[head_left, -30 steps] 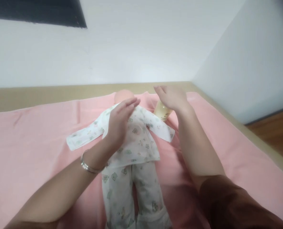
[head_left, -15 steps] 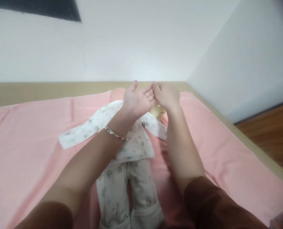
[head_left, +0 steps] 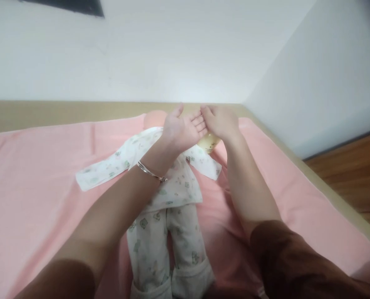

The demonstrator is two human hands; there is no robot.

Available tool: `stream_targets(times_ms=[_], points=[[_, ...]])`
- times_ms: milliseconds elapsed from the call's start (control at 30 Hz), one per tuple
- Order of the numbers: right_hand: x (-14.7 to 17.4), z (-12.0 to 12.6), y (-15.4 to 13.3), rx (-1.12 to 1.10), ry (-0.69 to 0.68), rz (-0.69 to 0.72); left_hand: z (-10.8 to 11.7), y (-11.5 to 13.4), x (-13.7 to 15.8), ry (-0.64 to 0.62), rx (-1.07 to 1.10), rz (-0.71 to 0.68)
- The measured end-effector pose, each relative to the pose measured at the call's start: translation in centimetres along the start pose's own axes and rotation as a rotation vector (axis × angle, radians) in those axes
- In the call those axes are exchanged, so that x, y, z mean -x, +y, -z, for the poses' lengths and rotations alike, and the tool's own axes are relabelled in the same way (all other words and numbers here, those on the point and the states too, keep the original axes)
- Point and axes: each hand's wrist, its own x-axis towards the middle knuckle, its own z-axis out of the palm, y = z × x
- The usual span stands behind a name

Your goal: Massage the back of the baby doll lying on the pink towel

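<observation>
My left hand (head_left: 185, 129) is palm up with its fingers stretched out, and a silver bangle is on the wrist. Its fingertips are touching or nearly touching my right hand (head_left: 221, 121). The fingers of my right hand curl over the top of a clear bottle with yellowish liquid (head_left: 209, 143), hiding that top. Beneath my hands lies a doll dressed in a white printed top (head_left: 180, 189) and matching trousers (head_left: 152, 245). Its smooth rounded head (head_left: 154, 119) is partly hidden behind my left hand. I cannot make out anything in the left palm.
A pink cloth (head_left: 41, 174) spreads under the doll over a pale wooden surface (head_left: 47, 112). White walls (head_left: 172, 54) stand behind and to the right. A brown wooden surface (head_left: 349, 178) shows at the right, and a dark panel (head_left: 69, 5) hangs at the upper left.
My right hand has shifted slightly to the right, and more of the bottle shows under it. The view has tilted a little; my left hand keeps its palm-up pose.
</observation>
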Motion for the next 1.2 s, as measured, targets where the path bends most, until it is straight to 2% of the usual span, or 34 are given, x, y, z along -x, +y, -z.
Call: stream_targets(times_ms=[200, 433, 533, 633, 700, 833, 933, 1067, 1200], points=[[0.3, -0.1, -0.1, 0.044, 0.002, 0.041, 0.9, 1.3, 2.5, 0.056, -0.028, 0.011], [0.6, -0.2, -0.2, 0.08, 0.007, 0.059, 4.1, 3.9, 8.1, 0.155, -0.398, -0.128], [0.7, 0.0, -0.2, 0.073, 0.004, 0.076, 4.1, 5.4, 10.1, 0.167, -0.466, -0.129], [0.7, 0.2, -0.4, 0.063, -0.008, 0.061, 3.4, 7.2, 11.8, 0.177, -0.397, -0.114], [0.7, 0.2, -0.4, 0.061, -0.012, 0.048, 3.3, 8.2, 12.7, 0.24, -0.422, -0.157], [0.8, -0.3, 0.0, 0.087, -0.01, 0.036, 4.9, 8.6, 13.5, 0.41, -0.722, -0.315], [0.9, -0.4, 0.5, 0.115, -0.035, 0.046, 6.1, 7.9, 13.5, 0.44, -0.824, -0.379], [1.2, -0.3, 0.6, 0.158, -0.009, 0.085, 4.5, 7.9, 13.6, 0.473, -0.71, -0.345], [1.6, -0.4, -0.1, 0.242, 0.05, 0.096, 1.6, 8.6, 14.3, 0.381, -0.278, -0.201]])
